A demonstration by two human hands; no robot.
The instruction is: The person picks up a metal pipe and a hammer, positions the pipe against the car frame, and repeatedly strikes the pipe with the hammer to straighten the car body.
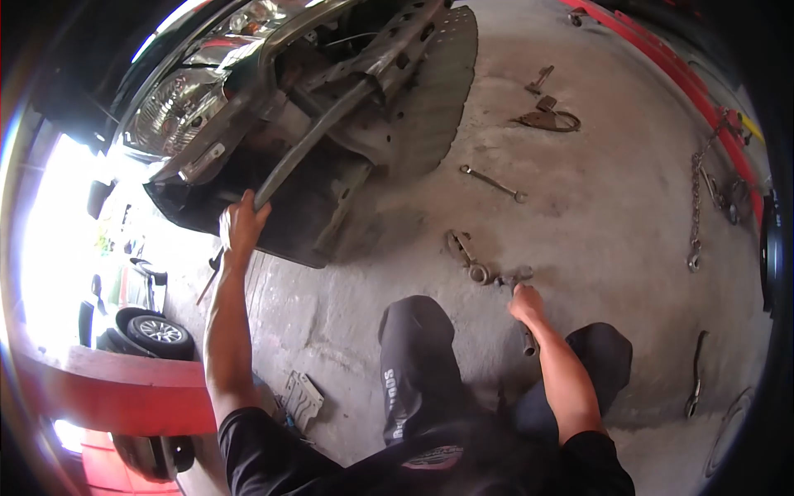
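My left hand (241, 225) is closed round the near end of a long grey metal bar (310, 139). The bar runs up across the stripped front end of a car (397, 107), and its far end lies against the metalwork there. Low over the floor, my right hand (526, 303) grips a hammer (529, 341), its head by the fingers and the handle end sticking out below the fist. Beside the hammer head lies a clamp with a round ring (479, 273). A combination wrench (494, 183) rests on the concrete farther off.
Rusty clamps (547, 121) lie farther back on the floor. A red beam (662, 62) with a hanging chain (695, 207) borders the right. At lower left are a red beam (124, 397) and a metal plate (303, 401). A dark tool (696, 376) lies at right.
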